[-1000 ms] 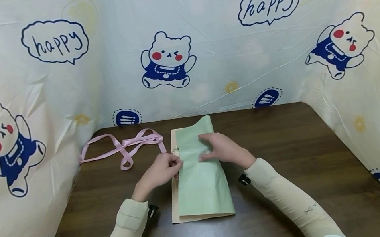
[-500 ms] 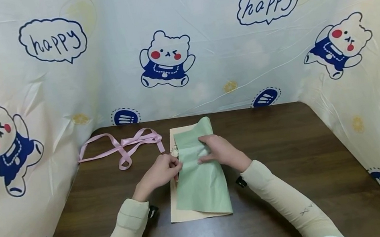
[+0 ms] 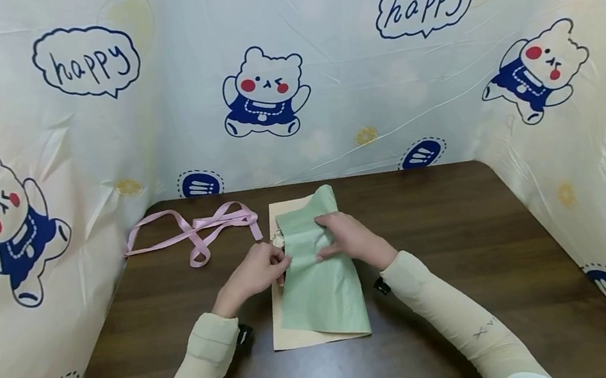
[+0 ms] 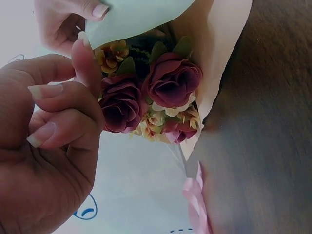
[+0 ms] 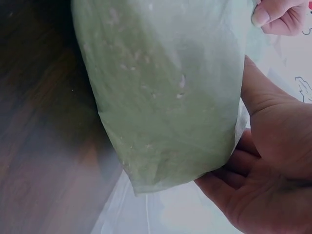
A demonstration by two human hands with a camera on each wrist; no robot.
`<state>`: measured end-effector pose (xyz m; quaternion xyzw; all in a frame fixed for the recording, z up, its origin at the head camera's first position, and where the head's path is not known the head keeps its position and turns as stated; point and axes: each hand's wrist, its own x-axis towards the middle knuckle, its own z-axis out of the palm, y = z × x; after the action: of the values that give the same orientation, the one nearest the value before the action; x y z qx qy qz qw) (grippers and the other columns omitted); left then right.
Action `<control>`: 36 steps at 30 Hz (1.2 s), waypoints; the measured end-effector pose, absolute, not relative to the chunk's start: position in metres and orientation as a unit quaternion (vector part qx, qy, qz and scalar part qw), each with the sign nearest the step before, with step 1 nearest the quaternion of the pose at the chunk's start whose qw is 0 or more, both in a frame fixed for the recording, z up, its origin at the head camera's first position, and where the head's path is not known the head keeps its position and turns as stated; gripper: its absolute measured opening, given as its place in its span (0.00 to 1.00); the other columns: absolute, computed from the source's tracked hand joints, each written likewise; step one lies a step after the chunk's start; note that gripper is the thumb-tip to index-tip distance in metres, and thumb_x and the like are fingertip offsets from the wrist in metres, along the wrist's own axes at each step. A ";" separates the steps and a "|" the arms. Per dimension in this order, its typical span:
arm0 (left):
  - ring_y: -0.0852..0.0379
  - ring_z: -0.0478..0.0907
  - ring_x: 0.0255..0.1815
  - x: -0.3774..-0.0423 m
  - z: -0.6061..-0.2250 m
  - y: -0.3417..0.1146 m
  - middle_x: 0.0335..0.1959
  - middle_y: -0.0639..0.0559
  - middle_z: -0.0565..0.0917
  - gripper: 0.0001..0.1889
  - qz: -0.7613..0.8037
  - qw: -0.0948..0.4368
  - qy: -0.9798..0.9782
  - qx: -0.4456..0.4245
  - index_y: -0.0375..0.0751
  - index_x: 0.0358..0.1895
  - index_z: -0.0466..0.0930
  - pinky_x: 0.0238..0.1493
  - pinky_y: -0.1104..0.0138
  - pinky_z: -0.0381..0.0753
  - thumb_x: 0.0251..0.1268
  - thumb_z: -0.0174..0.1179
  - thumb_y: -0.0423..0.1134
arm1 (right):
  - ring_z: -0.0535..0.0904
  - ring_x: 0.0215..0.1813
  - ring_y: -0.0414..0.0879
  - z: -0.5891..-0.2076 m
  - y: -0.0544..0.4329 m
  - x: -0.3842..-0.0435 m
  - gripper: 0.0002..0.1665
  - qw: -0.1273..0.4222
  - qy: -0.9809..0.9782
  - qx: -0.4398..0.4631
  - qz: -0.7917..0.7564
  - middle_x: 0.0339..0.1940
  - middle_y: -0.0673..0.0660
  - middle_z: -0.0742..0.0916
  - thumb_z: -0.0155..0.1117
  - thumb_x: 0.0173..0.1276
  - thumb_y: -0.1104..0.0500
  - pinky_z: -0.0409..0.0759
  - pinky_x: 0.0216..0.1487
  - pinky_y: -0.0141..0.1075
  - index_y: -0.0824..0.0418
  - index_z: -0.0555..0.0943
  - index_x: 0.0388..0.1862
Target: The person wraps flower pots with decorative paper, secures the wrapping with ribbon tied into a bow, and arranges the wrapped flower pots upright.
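A folded sheet of green wrapping paper (image 3: 321,302) lies over a beige paper backing (image 3: 295,337) at the middle of the table. Dark red roses (image 4: 173,80) with small yellow and cream blooms sit between the papers in the left wrist view; from the head only a pale bloom (image 3: 278,239) peeks out. At the green sheet's left edge my left hand (image 3: 254,269) pinches the paper between thumb and finger. My right hand (image 3: 358,240) grips the paper's right side, thumb and forefinger spread on top; other fingers pass behind it in the right wrist view. The stems are hidden.
A loose pink ribbon (image 3: 193,231) lies in loops at the table's back left, near the beige sheet. Printed fabric (image 3: 348,98) hangs around the back and sides of the dark wooden table (image 3: 447,220).
The green paper's near left corner has drawn back from the front, baring more of the beige sheet. Both hands stay nearly where they were on the paper.
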<state>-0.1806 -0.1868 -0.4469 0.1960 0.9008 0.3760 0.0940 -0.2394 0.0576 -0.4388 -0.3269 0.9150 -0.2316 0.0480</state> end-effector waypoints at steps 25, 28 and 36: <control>0.45 0.77 0.63 -0.204 -0.414 -0.126 0.59 0.41 0.82 0.24 0.215 -0.025 0.918 0.331 0.33 0.57 0.83 0.65 0.55 0.76 0.56 0.76 0.32 | 0.83 0.56 0.45 -0.447 0.062 -0.250 0.44 0.057 0.895 -0.333 -0.293 0.60 0.53 0.86 0.85 0.51 0.50 0.81 0.58 0.41 0.60 0.80 0.67; 0.45 0.79 0.62 -0.206 -0.416 -0.121 0.60 0.41 0.82 0.26 0.207 -0.004 0.922 0.326 0.32 0.58 0.82 0.63 0.56 0.78 0.54 0.77 0.33 | 0.83 0.57 0.46 -0.449 0.063 -0.250 0.44 0.049 0.892 -0.341 -0.292 0.60 0.53 0.86 0.86 0.51 0.51 0.80 0.60 0.41 0.60 0.79 0.67; 0.45 0.80 0.61 -0.212 -0.423 -0.119 0.60 0.40 0.82 0.28 0.206 0.003 0.926 0.316 0.32 0.60 0.80 0.59 0.56 0.80 0.53 0.77 0.29 | 0.82 0.57 0.48 -0.452 0.066 -0.249 0.50 0.032 0.876 -0.380 -0.295 0.60 0.57 0.85 0.89 0.44 0.55 0.79 0.61 0.43 0.65 0.77 0.67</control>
<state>-0.2117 -0.1186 -0.4228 0.3162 0.9261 0.2060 0.0030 -0.2488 0.0659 -0.4522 -0.3799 0.8761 -0.2950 0.0317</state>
